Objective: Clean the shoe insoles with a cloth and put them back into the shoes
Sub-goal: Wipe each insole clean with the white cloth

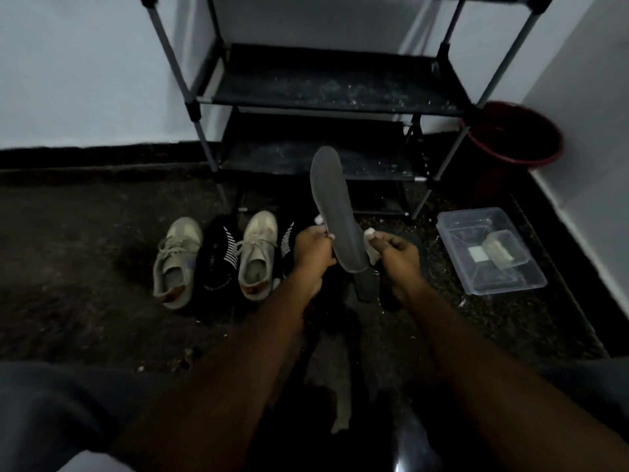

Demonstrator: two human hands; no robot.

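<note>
wiping is the step i read from my remote seat: the left hand (311, 248) grips the grey insole (335, 206) by its left edge, near the heel end, and holds it up with the toe pointing away toward the shoe rack (326, 93). the right hand (396, 252) is curled round a pale cloth (371, 250) and presses it against the insole's right edge, low down. most of the face above the cloth is uncovered, so i judge the cleaning of this piece to be under way, not finished (the dim light hides any dirt, so i cannot tell how clean it is).

a second insole (367, 284) lies on the dark floor just below the hands. two beige sneakers (257, 258) and the black striped shoes (218, 257) stand in a row to the left. which pair the insoles belong to i cannot tell.

the next move, as i see it, calls for a firm left grip while the cloth travels along the length toward the toe, then the other face. a clear plastic container (490, 267) sits to the right, a red bucket (514, 137) beyond it.
</note>
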